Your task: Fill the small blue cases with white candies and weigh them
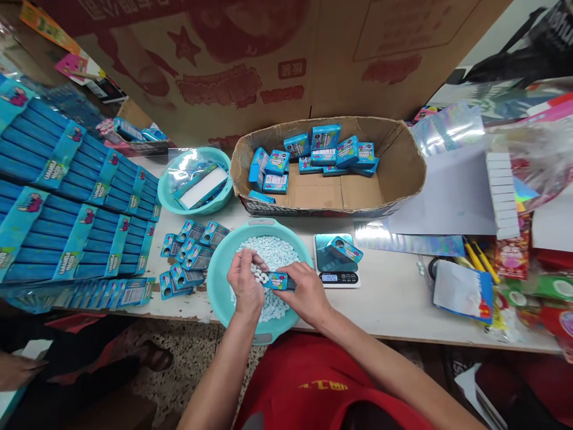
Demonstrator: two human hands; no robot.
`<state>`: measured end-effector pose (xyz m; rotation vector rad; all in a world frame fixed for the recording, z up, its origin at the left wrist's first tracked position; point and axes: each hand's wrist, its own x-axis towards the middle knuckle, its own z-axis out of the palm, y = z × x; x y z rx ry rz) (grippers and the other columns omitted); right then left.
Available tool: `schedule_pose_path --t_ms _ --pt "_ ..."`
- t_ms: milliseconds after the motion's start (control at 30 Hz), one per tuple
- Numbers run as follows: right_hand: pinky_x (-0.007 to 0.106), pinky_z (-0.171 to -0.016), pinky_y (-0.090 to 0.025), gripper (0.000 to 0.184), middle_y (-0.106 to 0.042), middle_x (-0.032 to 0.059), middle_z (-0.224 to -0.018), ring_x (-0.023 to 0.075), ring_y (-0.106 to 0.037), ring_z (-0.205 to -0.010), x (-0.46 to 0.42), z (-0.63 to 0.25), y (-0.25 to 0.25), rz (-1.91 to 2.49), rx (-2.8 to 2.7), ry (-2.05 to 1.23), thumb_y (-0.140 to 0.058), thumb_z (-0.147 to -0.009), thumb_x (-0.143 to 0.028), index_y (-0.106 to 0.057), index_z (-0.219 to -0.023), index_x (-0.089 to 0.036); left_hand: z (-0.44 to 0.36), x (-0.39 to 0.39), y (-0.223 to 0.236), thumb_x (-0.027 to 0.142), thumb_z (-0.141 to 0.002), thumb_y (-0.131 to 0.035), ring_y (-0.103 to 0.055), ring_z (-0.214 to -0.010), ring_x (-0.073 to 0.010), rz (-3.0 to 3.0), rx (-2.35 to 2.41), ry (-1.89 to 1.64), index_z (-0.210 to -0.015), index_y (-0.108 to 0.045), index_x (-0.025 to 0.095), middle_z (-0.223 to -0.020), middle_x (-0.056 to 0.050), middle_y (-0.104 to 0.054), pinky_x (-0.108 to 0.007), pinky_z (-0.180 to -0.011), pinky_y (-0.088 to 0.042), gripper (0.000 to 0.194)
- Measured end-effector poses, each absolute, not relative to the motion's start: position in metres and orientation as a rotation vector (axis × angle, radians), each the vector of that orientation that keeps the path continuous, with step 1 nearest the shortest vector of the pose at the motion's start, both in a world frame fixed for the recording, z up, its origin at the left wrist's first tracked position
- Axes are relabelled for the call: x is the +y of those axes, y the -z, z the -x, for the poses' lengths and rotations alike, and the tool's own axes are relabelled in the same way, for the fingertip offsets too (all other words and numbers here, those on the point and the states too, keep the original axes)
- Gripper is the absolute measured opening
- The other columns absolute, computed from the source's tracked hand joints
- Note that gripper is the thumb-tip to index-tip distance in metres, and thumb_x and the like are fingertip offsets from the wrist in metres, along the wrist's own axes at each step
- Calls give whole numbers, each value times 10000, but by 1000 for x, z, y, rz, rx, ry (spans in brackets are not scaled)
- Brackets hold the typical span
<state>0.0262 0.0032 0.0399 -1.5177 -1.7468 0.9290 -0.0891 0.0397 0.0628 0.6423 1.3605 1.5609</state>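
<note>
Holding a small blue candy box (pixel 278 280) between both hands, over the teal basin (pixel 224 263) full of white candies (pixel 273 251). Right hand (pixel 307 292) closed around the box's right end, fingers wrapped, box lying roughly level. Left hand (pixel 245 283) at the box's left, open end, fingertips pinched on a few white candies right at the mouth of the box. Both hands sit above the near half of the basin, box between them, touching both.

Just right of the basin: a small digital scale (pixel 336 263) with another blue box (pixel 344 249) lying on its plate, display lit, digits too small to read. Left of the basin: a cluster of open blue boxes (pixel 188 257) on the white table (pixel 394 292). Behind the basin: a cardboard tray (pixel 403 161) with closed blue boxes (pixel 322 149) piled in its far-left part. A second, smaller teal bowl (pixel 168 191) sits back-left, holding clear film and a flat pack. Far left: stacks of flat blue carton blanks (pixel 67 203). Far right: holographic sheets (pixel 447 128), yellow pencils (pixel 481 260), mixed packets.
</note>
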Motion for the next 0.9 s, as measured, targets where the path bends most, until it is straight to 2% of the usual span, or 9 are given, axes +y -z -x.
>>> schedule_pose_path --t_ms 167,300,433,567,700,800,900 --pt "343 -776 -426 327 -646 39 -918 229 -543 -905 -1 -26 -43 1428 -1723 -870 -743 -685 -223 -638 -994 -223 88 34 -71 446 -779 -623 -432 -452 -64 -646 1325 -1592 -723 -540 146 -564 22 -486 -162 -404 -325 316" --pt "362 -800 -434 374 -655 39 -929 237 -553 -916 0 -26 -29 1466 -1692 -942 -781 -633 -191 -649 -982 -220 94 39 -66 460 -739 -667 -358 -395 -34 -499 1319 -1509 -719 -548 130 -542 27 -466 -139 -345 -247 352" --pt "348 -815 -448 392 -653 31 -933 216 -567 -918 -5 -31 -19 1415 -1540 -1054 -802 -604 -187 -657 -967 -219 120 50 -68 360 -769 -657 -357 -386 -28 -271 1120 -1425 -760 -549 142 -555 33 -459 -120 -318 -234 244" --pt "328 -799 -456 369 -647 27 -915 202 -579 -897 -24 -47 -29 1319 -1397 -1104 -800 -614 -220 -660 -956 -218 144 55 -54 268 -831 -542 -464 -446 -50 -135 1169 -1247 -751 -528 140 -619 -6 -518 -110 -339 -289 152" --pt "330 -788 -484 339 -650 42 -931 208 -597 -884 -55 -81 -39 1351 -1283 -1115 -778 -643 -296 -668 -956 -226 145 44 -16 165 -731 -585 -357 -340 -30 -222 1399 -779 -768 -544 107 -532 11 -488 -112 -306 -190 80" --pt "329 -785 -506 317 -650 56 -947 213 -615 -872 -84 -118 -32 1498 -1152 -1062 -753 -655 -317 -674 -948 -222 143 34 2 234 -634 -682 -352 -338 -40 -433 1428 -735 -799 -554 122 -527 16 -506 -128 -312 -180 236" --pt "339 -784 -516 315 -655 65 -922 220 -621 -837 -111 -153 -17 1706 -976 -937 -724 -654 -376 -678 -916 -208 139 38 1 314 -562 -744 -398 -384 -47 -596 1459 -660 -755 -577 111 -573 -5 -531 -141 -340 -224 326"
